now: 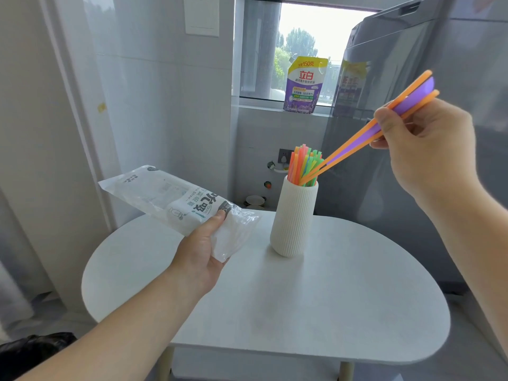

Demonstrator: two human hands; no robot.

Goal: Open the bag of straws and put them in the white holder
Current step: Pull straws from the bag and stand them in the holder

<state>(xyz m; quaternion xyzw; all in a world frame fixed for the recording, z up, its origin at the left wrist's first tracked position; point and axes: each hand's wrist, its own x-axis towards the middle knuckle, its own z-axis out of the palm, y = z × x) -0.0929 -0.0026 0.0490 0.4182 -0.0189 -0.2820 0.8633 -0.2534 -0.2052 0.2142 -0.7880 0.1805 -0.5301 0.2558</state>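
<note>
A ribbed white holder (292, 221) stands upright on the white table (316, 298), with several coloured straws (303, 162) sticking out of its top. My right hand (423, 149), up at the right, pinches a few orange and purple straws (357, 138); they slant down to the left and their lower ends are inside the holder's mouth. My left hand (200, 254) holds the clear plastic straw bag (176, 199) by its open end above the table's left side. The bag looks flat and see-through, with printed text on it.
A purple and yellow pouch (305, 86) stands on the window sill behind the table. A grey refrigerator (398, 133) fills the right side close to the table. A white wall and door frame stand at the left, and a black object (33, 353) lies on the floor at lower left.
</note>
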